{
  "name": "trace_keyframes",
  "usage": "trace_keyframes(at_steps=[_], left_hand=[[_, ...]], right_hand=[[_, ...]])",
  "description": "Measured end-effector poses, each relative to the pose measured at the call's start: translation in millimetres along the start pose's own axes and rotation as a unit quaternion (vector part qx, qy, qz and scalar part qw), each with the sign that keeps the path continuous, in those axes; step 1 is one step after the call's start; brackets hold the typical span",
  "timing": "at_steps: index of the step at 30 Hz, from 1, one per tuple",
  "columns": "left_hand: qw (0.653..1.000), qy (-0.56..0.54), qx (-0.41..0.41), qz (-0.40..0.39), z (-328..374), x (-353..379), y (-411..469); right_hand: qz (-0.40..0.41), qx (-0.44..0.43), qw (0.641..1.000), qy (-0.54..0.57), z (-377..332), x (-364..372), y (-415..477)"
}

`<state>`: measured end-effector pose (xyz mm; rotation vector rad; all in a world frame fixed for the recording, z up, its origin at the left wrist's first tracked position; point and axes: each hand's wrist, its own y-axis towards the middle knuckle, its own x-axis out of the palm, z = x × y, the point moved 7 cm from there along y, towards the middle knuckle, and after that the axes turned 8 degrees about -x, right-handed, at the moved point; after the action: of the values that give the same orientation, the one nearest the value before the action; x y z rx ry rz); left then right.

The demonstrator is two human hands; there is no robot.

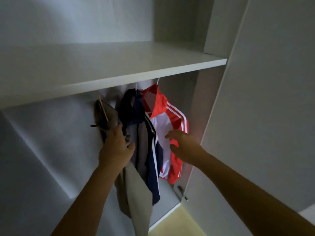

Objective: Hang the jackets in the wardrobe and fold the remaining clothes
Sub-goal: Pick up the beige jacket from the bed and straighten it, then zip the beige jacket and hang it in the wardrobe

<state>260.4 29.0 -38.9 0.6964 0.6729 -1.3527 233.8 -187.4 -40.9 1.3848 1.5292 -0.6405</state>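
Two jackets hang inside the wardrobe (51, 133) at centre frame, under its shelf (119, 65): a navy jacket (154, 181) and a red-and-white jacket (163, 126). Just left of them, the left hand (115, 147) grips a grey jacket (136, 188). The right hand (182, 147) has its fingers (172, 134) spread before the red-and-white jacket.

Room lies free left of the beige jacket (136, 193); the shelf (102, 65) overhangs, the navy jacket (154, 184) crowds right.

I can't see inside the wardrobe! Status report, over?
Left hand grips beige jacket on its hanger. Right hand open, by red-and-white jacket. Navy jacket hangs between. Rail hidden by shelf.
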Motion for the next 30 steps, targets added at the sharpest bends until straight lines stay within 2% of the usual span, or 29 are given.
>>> trace_keyframes(at_steps=[5, 7, 11, 16, 21, 25, 30], left_hand=[[0.979, -0.113, 0.148, -0.082, 53, 45, -88], [0.962, -0.138, 0.208, -0.107, 85, 69, -126], [0.920, -0.164, 0.285, -0.213, 155, 127, -216], [0.859, -0.166, 0.347, -0.336, 231, 198, -382], [0.769, -0.155, 0.419, -0.458, 293, 258, -570], [0.697, -0.148, 0.473, -0.518, 343, 281, -700], [0.623, -0.141, 0.522, -0.565, 387, 313, -825]], right_hand=[[0.110, 0.113, 0.982, 0.106, 23, -24, -122], [0.139, 0.163, 0.967, 0.135, 36, -31, -179], [0.193, 0.258, 0.934, 0.151, 64, -55, -310], [0.331, 0.389, 0.845, 0.159, 84, -106, -516], [0.435, 0.475, 0.756, 0.118, 75, -157, -724], [0.492, 0.529, 0.685, 0.087, 61, -176, -860], [0.548, 0.575, 0.603, 0.069, 45, -190, -978]])
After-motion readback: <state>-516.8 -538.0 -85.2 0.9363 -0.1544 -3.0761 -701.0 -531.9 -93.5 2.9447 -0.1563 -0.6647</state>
